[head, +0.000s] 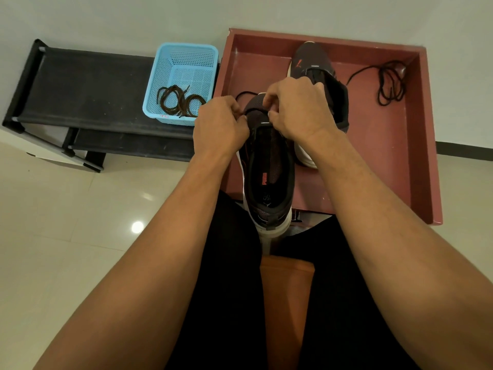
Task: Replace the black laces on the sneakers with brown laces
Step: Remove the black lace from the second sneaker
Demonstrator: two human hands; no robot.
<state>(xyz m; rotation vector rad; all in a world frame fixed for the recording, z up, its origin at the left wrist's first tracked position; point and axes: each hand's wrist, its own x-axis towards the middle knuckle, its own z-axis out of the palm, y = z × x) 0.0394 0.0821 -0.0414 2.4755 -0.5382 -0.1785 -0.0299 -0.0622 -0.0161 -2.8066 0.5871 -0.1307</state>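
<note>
While my left hand and right hand both pinch the black lace at the far eyelets of the near sneaker, the step is unlacing. Next I must pull it free, then reach left for the brown laces in the basket.

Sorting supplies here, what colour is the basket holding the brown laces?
Light blue; the basket shows best in the head view.

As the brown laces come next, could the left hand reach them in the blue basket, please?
Probably yes: the brown laces lie uncovered in the open blue basket, just left of the left hand, with nothing between. Its fingers pinch at the near sneaker, so it must release first.
</note>
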